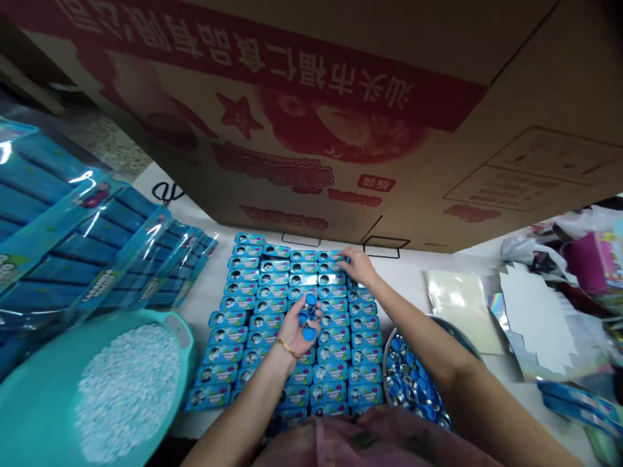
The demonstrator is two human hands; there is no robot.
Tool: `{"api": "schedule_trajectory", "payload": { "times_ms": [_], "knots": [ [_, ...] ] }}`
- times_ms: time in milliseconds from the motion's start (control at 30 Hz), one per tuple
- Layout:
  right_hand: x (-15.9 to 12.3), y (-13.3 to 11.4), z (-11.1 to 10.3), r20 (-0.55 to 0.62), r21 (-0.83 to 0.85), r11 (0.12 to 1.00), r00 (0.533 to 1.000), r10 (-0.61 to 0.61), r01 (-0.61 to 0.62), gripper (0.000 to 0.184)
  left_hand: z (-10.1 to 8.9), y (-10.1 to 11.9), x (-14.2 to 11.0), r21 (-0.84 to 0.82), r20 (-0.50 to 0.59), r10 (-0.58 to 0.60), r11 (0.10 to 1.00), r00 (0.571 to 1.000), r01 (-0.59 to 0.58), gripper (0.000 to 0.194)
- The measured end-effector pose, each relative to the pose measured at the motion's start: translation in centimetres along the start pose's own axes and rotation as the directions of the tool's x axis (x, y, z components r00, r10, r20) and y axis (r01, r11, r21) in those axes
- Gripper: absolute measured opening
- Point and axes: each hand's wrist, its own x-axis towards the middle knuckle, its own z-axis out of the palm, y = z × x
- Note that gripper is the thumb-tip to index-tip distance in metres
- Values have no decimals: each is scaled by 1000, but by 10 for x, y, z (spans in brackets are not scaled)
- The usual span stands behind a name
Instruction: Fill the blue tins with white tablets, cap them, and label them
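My left hand point(295, 331), palm up, is curled around several small round blue caps point(309, 318), some showing silver. It hangs over rows of flat blue printed packs point(333, 353), each with a round opening or dark spot near its left end. My right hand point(359, 266) reaches to the far right end of these rows. Its fingers are pinched together at a pack point(329, 257) in the back row; what they hold is too small to make out. Beside my right forearm, a round bowl point(387, 370) contains many blue and silver caps point(413, 383), partly covered by the arm.
A large printed cardboard carton point(302, 130) stands behind the rows. At left are a teal basin point(39, 383) of pale small pieces point(129, 389) and stacked clear-wrapped blue packs point(73, 240). Black-handled scissors point(167, 192) lie behind. Cream sheets point(460, 305) and a white card point(535, 318) lie right.
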Motion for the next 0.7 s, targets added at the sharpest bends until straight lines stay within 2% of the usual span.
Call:
{"api": "schedule_trajectory", "payload": {
  "times_ms": [67,133,233,333,400,467,533,600,700],
  "knots": [
    [-27,-17,13,51,227,945,967,-251,234,23,2,-2,7,59,-12,13,998,1000,-12,13],
    [-46,-28,23,103,325,895,929,-355,306,21,4,-7,14,124,-31,37,992,999,-33,11],
    [-56,-28,28,127,402,897,958,-255,185,22,7,-15,20,214,-63,55,976,997,-40,12],
    [-49,-7,22,113,554,832,988,-105,25,31,8,-18,23,225,-57,39,974,998,-26,14],
    [-40,10,14,71,582,810,997,27,-64,29,7,-17,22,198,-49,24,980,998,-14,13],
    [-31,24,5,62,449,880,988,140,-152,22,4,-15,20,174,-50,26,985,998,-17,13],
    [-22,31,-1,92,142,969,977,190,-202,15,0,-15,17,154,-51,38,988,998,-30,12],
    [-13,31,-5,107,-140,969,970,219,-203,13,-2,-16,13,135,-50,38,990,998,-31,12],
    [5,24,-5,131,-301,926,952,277,-228,28,-4,-18,10,106,-46,17,994,999,-12,11]
  ]
}}
